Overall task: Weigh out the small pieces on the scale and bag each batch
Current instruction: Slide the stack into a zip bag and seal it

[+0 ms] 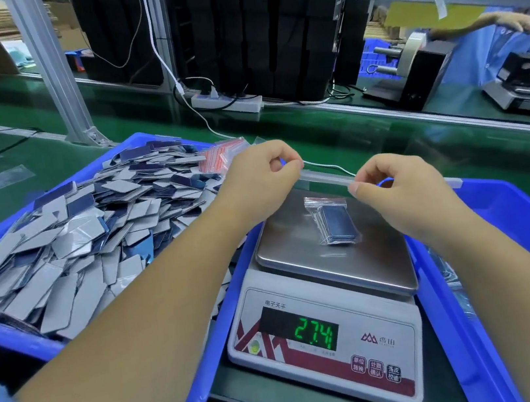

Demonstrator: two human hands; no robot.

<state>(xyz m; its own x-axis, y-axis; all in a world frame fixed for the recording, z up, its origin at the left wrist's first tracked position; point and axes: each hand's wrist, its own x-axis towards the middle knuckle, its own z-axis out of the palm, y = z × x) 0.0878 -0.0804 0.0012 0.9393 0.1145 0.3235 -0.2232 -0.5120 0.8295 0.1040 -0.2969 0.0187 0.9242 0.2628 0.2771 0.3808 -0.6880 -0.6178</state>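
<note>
- One filled bag (333,221) of small pieces lies on the scale (334,259), which reads 27.4.
- A clear strip (325,176), probably an empty bag's top edge, is pinched between the left hand (264,180) and right hand (403,194) above the pan.
- A large heap of grey and dark blue pieces (73,236) is left in the blue tray (12,338), so much remains.

My left forearm hides part of the left bin (9,337) and its pieces (66,237). Right bin (499,303): cut off by the frame's edge, contents unreadable. Clear bag (325,176) between my fingers: edges hard to trace. Scale display (314,331): last digit blurred.
</note>
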